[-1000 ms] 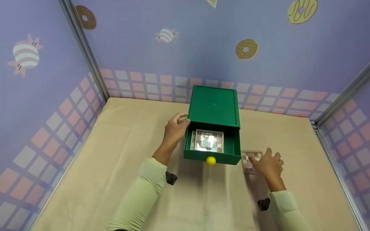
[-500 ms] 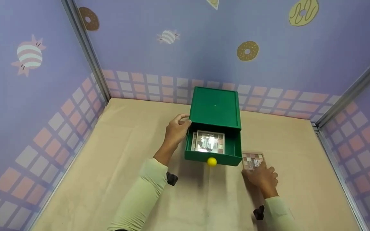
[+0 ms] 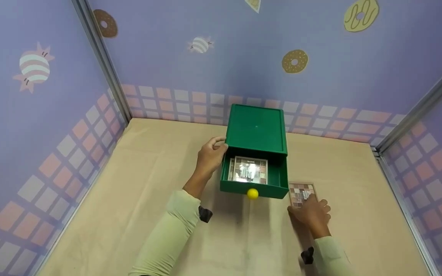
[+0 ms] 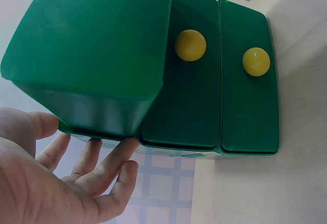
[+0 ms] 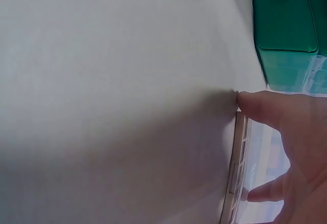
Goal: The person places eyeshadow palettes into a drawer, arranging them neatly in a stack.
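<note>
A green drawer cabinet (image 3: 257, 128) has its top drawer (image 3: 278, 174) pulled out. Inside lie flat square eyeshadow palettes (image 3: 249, 170) with shiny clear lids. My left hand (image 3: 210, 156) rests its fingertips against the cabinet's left side; in the left wrist view its fingers (image 4: 110, 168) are loosely bent there. On the table right of the cabinet lies another eyeshadow palette (image 3: 301, 193), with pink and brown squares. My right hand (image 3: 313, 214) is over its near edge, a finger on the lid. In the right wrist view, the thumb (image 5: 260, 104) touches the table beside the palette's corner.
A yellow knob (image 3: 252, 193) sticks out from the open drawer's front. Below it, the left wrist view shows two closed drawers (image 4: 248, 101) with yellow knobs. A cream cloth covers the table (image 3: 148, 172). Patterned walls (image 3: 205, 69) stand at the back and sides.
My right hand has moved left and nearer to me, from above the palette's right side down to its near edge. The left hand has stayed at the cabinet's side.
</note>
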### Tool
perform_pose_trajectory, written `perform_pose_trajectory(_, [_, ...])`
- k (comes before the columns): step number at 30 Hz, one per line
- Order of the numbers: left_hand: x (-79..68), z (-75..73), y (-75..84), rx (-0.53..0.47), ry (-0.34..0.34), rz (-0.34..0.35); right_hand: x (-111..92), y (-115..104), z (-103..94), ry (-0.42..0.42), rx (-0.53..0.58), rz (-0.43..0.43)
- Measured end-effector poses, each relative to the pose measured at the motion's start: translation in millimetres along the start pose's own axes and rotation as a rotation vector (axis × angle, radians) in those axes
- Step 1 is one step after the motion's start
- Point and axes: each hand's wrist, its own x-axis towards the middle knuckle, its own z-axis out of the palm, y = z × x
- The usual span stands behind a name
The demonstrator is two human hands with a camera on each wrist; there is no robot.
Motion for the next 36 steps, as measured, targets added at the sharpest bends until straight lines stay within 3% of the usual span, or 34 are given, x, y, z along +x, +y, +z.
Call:
perform_pose_trajectory(8, [-1.0, 0.0, 0.5, 0.014, 0.002, -0.009, 3, 6, 1.2, 0.033, 0.024, -0.027])
perform_pose_trajectory(13, [-0.9, 0.0, 0.4, 0.013, 0.005, -0.007, 5, 9, -9.3, 0.04, 0.093, -0.052])
perform_pose_trajectory(23, [-0.2, 0.3, -0.8, 0.011, 0.007, -0.011, 4, 2, -43.2, 0.092, 0.219, -0.147])
perform_pose_trajectory(36, [-0.4, 0.8, 0.9, 0.017, 0.017, -0.015, -5, -32, -107.5, 0.194, 0.358, -0.283])
